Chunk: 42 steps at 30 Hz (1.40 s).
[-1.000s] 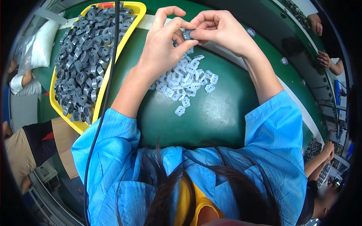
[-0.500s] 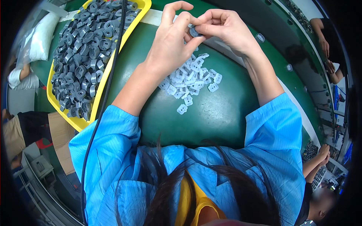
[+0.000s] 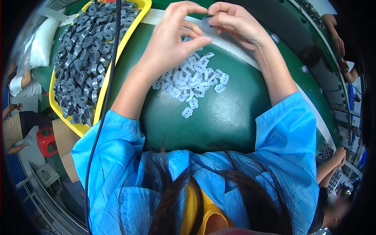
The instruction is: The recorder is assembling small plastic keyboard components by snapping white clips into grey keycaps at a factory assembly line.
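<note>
My right hand [image 3: 236,24] pinches a small grey plastic ring-shaped part [image 3: 207,21], blurred and partly hidden by my fingers, above the far side of the table. Facing it, my left hand [image 3: 176,33] has thumb and index finger spread apart, with nothing seen between them. The left index fingertip comes close to the right hand's fingers. Below and between my hands lies a loose pile of translucent white plastic pieces with small holes [image 3: 192,80]. To the left stands a yellow tray [image 3: 102,88] heaped with grey ring-shaped parts [image 3: 84,58].
A black cable [image 3: 113,58] runs down across the tray's right side. Beyond the green tabletop [image 3: 203,129] runs a white strip [image 3: 244,58], then a green belt [image 3: 288,53] with a few clear pieces. A plastic bag [image 3: 42,41] lies far left; other people work at both sides.
My hands have moved apart: the left thumb and fingers have opened off the grey part, which stays in my right hand. The left hand has shifted slightly left.
</note>
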### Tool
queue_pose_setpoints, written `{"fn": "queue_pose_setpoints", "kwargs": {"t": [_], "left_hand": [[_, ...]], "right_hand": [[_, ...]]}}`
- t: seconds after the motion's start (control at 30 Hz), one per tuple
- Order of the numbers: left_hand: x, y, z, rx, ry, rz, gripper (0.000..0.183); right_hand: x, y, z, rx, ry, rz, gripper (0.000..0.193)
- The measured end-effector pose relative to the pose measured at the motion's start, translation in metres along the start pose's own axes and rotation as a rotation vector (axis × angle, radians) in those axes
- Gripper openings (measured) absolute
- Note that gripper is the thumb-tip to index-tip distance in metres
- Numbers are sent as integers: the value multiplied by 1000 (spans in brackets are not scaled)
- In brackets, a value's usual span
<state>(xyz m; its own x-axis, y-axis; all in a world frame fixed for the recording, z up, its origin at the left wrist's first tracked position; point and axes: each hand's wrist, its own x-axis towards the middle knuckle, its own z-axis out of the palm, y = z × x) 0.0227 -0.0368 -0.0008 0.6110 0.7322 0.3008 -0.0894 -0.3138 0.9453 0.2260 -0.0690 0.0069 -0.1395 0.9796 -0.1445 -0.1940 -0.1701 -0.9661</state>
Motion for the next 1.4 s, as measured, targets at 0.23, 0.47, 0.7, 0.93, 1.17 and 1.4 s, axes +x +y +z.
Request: {"fn": "queue_pose_setpoints", "kwargs": {"t": [0.23, 0.47, 0.7, 0.93, 1.17, 1.4], "left_hand": [[7, -8, -55, 491, 201, -54, 29], [-34, 3, -57, 642, -153, -44, 35], [-23, -6, -34, 874, 20, -61, 41], [6, -19, -21, 485, 115, -154, 39], [-3, -20, -2, 336, 217, -10, 36], [-4, -16, 9, 334, 245, 82, 30]], "right_hand": [[3, -4, -24, -98, 181, -96, 11], [9, 2, -54, -454, 503, -139, 13], [3, 3, -32, -1195, 610, -498, 34], [-25, 14, 40, -1397, 99, -558, 18], [-13, -5, 17, -610, 82, -75, 18], [-12, 8, 38, -764, 297, -333, 20]]}}
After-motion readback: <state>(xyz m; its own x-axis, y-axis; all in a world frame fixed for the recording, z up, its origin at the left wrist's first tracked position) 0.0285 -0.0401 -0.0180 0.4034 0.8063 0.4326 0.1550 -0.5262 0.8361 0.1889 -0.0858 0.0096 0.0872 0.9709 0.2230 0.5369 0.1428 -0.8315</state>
